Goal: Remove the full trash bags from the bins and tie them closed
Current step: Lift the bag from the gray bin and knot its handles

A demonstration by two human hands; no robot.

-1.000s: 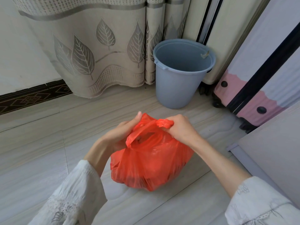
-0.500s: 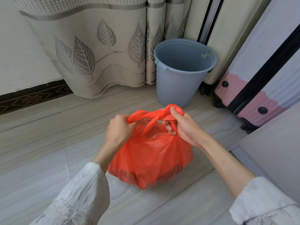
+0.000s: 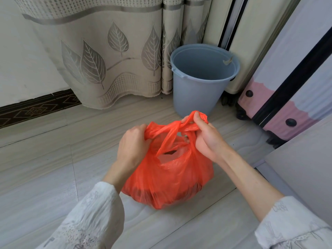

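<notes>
Crossing bag handles (image 3: 172,128) (between fingers (image 3: 197,117))

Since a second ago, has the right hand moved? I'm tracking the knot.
Yes. The right hand, gripping the orange bag handle, has risen toward the blue bin.

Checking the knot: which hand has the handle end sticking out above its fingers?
The right hand; the orange bag handle pokes above it, while the left hand only grips its strip.
</notes>
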